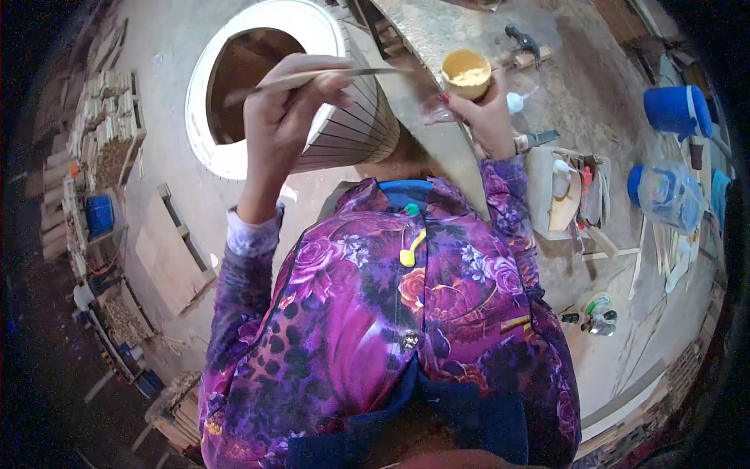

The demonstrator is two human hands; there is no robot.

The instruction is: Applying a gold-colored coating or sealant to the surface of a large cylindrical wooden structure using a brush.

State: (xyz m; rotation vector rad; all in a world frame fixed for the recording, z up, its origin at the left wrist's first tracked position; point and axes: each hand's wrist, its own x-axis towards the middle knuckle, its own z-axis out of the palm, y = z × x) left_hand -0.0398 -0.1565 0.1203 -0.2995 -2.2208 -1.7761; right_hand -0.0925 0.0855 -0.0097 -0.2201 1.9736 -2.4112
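Note:
My left hand (285, 117) is closed around a thin stick-like tool (312, 76) with a pale handle and a narrow dark end pointing right; motion blurs it. My right hand (492, 117) holds a small yellow cup (467, 69), tilted so the pale yellow paste inside shows. Crumpled clear plastic (439, 111) hangs beside the fingers of that hand. Behind my left hand lies a large tapered drum-like body (355, 129), its side lined with narrow strips. A broad white rim (205, 117) surrounds its dark brown opening.
To the right, an open box (547, 227) holds tools and a white bottle. Beyond it are a blue bucket (672, 113) and a clear plastic container (678, 199). A dark hammer-like tool (525, 43) lies ahead. On the left are a flat board (172, 258) and stacked wood pieces (109, 117).

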